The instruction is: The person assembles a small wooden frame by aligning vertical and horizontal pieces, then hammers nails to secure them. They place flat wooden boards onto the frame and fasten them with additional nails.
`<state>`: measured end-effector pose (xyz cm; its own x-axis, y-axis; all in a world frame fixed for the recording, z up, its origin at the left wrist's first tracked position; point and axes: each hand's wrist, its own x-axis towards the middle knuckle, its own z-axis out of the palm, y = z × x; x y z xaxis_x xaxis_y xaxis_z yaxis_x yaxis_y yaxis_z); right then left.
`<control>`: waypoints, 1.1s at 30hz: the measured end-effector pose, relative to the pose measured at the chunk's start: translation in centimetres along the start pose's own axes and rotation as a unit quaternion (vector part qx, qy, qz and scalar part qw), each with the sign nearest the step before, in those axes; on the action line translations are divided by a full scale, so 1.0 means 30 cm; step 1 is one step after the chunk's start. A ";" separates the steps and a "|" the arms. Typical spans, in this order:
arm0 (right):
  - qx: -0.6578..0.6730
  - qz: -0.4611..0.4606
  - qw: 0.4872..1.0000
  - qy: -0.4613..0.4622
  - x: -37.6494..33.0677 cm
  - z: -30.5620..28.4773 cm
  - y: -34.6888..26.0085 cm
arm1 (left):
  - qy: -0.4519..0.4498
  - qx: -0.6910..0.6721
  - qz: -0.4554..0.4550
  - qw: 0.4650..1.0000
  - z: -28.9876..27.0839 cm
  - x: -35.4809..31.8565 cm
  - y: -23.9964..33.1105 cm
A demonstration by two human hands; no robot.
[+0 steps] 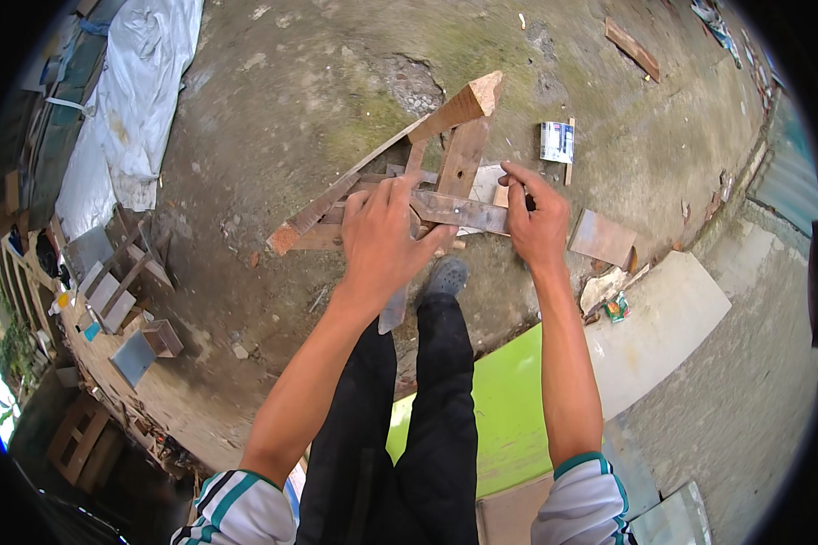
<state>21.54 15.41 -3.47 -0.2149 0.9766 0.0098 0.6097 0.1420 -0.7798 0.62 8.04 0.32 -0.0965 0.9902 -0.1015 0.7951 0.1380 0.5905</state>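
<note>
A rough wooden frame (336,190), made of several nailed planks, stands on the ground in front of me. Across its near side runs a short wooden slat (468,213). My left hand (382,232) lies over the slat's left end, fingers bent over the wood and thumb along the near edge. At the other end, my right hand (538,218) grips the slat between thumb and curled fingers, its index finger bent above. A thick plank with a hole (463,159) rises behind the slat. The palms hide part of the joints.
A white labelled can (556,143) lies beyond my right hand, near a loose board (603,238). Green (509,400) and white (659,318) panels lie at right. Wood scraps (118,272) and a white sheet (132,118) are at left. My shoe (447,274) is close below the frame.
</note>
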 end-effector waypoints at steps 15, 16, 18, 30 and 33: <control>0.380 0.386 0.841 -0.008 0.051 -0.095 -0.060 | -0.004 -0.053 -0.011 0.998 0.112 -0.170 0.082; 0.394 0.398 0.828 -0.005 0.049 -0.083 -0.052 | 0.002 -0.058 -0.010 0.998 0.122 -0.180 0.079; 0.411 0.430 0.804 -0.013 0.038 -0.070 -0.057 | 0.015 -0.067 -0.007 0.998 0.132 -0.192 0.074; 0.364 0.410 0.825 -0.140 -0.158 0.001 -0.028 | -0.091 -0.088 -0.096 0.987 0.082 -0.283 0.153; 0.367 0.416 0.818 -0.149 -0.190 -0.028 -0.066 | -0.152 -0.092 -0.137 0.974 0.085 -0.268 0.150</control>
<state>22.19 9.69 -1.45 -0.2024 0.5871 -0.7838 0.0405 -0.7947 -0.6056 6.50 0.64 1.75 -0.0850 0.8666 -0.4917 0.6413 0.4252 0.6387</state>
